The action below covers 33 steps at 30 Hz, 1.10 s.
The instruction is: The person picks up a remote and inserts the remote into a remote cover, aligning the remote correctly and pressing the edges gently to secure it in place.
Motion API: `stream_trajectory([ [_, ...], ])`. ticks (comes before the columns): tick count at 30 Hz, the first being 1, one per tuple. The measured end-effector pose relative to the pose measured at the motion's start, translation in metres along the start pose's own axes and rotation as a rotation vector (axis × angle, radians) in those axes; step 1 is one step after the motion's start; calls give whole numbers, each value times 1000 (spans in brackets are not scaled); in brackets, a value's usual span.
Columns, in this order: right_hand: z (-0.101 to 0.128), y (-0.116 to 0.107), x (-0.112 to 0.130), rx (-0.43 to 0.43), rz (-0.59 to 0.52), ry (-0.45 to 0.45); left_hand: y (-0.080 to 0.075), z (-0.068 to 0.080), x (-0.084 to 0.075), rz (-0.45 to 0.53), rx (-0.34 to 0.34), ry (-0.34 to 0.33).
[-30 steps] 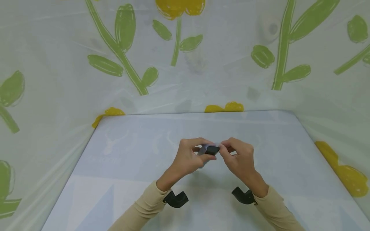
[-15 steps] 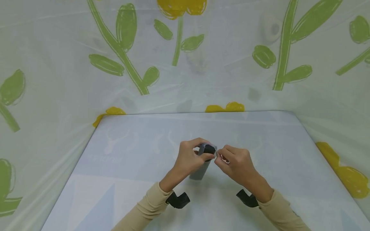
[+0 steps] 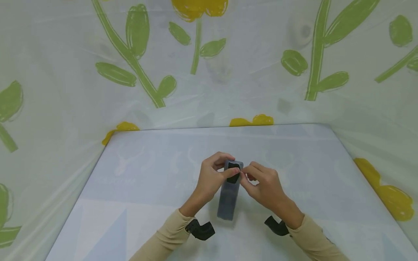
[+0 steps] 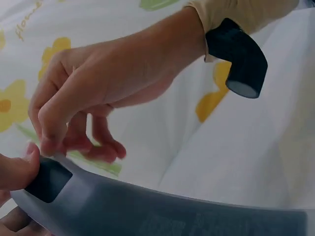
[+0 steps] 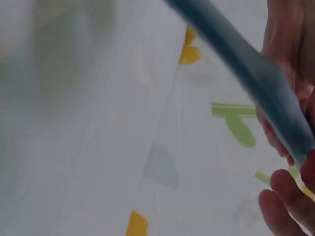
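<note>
At table centre, held just above the pale blue tablecloth (image 3: pixel 137 203): one grey strap (image 3: pixel 228 195), long and flat, running from its top end between the two hands down toward 6 o'clock, its lower end free near the wrists.

Fitting: one black patch (image 3: pixel 233 172), set at the strap's top end; in the left wrist view it shows as a dark square inset on the grey surface (image 4: pixel 49 179).

Writing: faint pale lettering on the strap in the left wrist view, too blurred to read. Faint pale printing on the tablecloth at 9 o'clock of the hands, not legible. No brand made out.

Left hand (image 3: pixel 212 177): fingers curled, thumb pressed on the black patch, pinching the strap's top end from the 9 o'clock side.

Right hand (image 3: pixel 262 186): fingers curled, fingertips (image 3: pixel 244 176) pinched at the strap's edge beside the black patch, from the 3 o'clock side. Both hands nearly touch across the strap.

Wrists: beige sleeves (image 3: pixel 163 239); one black wrist-mounted camera (image 3: pixel 200 229) on the left, another (image 3: pixel 275 225) on the right.

Surround: translucent plastic sheeting (image 3: pixel 65 108) printed with green stems and yellow flowers, rising from 9 through 12 to 3 o'clock.
</note>
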State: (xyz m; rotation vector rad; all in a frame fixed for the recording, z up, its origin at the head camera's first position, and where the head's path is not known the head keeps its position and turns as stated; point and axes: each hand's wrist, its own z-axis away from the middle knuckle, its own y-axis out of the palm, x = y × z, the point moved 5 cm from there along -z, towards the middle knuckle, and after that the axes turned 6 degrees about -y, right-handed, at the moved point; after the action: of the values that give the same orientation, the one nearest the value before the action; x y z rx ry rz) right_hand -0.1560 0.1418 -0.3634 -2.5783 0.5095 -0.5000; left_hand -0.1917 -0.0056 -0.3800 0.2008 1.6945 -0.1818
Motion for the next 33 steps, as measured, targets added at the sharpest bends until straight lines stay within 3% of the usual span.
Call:
stream_trajectory([
  [5, 4, 7, -10, 46, -284, 321, 0, -3, -1, 115, 17, -12],
  [8, 4, 8, -14, 15, -452, 490, 1, -2, -3, 176, 47, -25],
  [12, 1, 4, -20, -81, -567, 621, 3, 2, -3, 162, 68, -65],
  [14, 0, 2, -23, -116, -583, 664, 3, 3, 0, 102, 80, -105],
  [19, -3, -2, -31, -168, -583, 709, 4, 10, 17, -10, 161, -255],
  [21, -5, -4, -34, -183, -569, 709, 4, 14, 23, -14, 180, -284],
  [24, -7, -6, -37, -196, -563, 701, 4, 17, 30, 31, 158, -247],
  [29, -15, -12, -36, -203, -570, 628, 5, 19, 30, 162, 55, -139],
  [33, -21, -16, -34, -202, -554, 578, 6, 20, 27, 249, -3, -147],
])
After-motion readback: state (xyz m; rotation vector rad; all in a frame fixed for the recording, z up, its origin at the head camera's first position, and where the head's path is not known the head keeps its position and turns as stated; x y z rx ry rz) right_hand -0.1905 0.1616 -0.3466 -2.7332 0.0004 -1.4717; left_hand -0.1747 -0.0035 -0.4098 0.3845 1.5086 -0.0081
